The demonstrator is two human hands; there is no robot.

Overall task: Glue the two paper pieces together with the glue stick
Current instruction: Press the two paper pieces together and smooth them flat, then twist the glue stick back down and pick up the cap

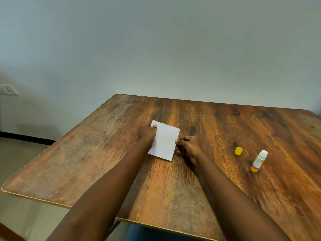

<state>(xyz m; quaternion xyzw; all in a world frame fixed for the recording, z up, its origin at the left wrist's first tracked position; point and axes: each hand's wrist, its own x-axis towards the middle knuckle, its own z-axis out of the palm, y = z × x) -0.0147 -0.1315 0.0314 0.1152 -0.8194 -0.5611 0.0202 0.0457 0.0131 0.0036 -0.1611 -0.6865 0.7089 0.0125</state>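
Note:
A white paper (165, 140) lies near the middle of the wooden table (107, 150); a second sheet's edge seems to peek out at its far side, stacked under it. My left hand (146, 134) grips the paper's far left corner, thumb on top. My right hand (188, 147) pinches its right edge with curled fingers. The glue stick (259, 160) lies uncapped on the table to the right, white tip pointing away. Its yellow cap (238, 151) stands apart, to the left of the stick.
The table's far edge meets a plain grey wall (156, 49). Its left edge and near edge drop to the floor (19, 153). A wall socket (8, 89) sits at the far left.

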